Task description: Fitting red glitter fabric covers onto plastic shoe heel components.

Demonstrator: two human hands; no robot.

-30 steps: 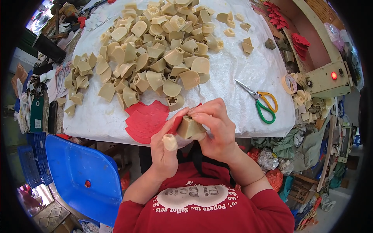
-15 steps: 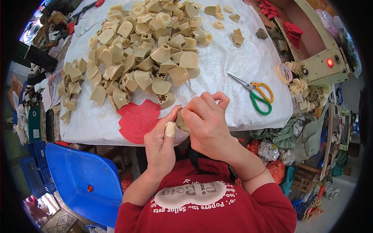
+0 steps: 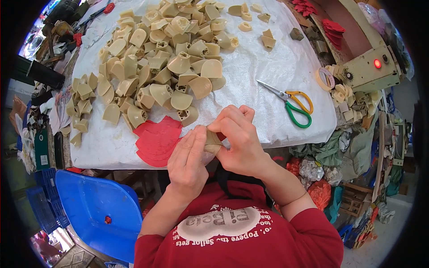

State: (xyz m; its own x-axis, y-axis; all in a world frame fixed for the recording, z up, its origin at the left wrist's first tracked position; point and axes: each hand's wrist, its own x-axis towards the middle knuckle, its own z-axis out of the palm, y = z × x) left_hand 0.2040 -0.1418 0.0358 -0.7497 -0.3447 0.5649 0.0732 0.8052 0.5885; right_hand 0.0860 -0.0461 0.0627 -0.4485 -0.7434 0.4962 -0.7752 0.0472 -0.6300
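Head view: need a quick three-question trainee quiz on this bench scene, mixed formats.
1. True or false: both hands grip one tan moulded plastic piece.
2. Which lies nearest the left hand? A) stack of flat red fan-shaped cutouts B) scissors with green and yellow handles C) blue plastic chair
3. What covers the table under the heap of tan pieces?

Key: 1 true; 2 A; 3 a white sheet.
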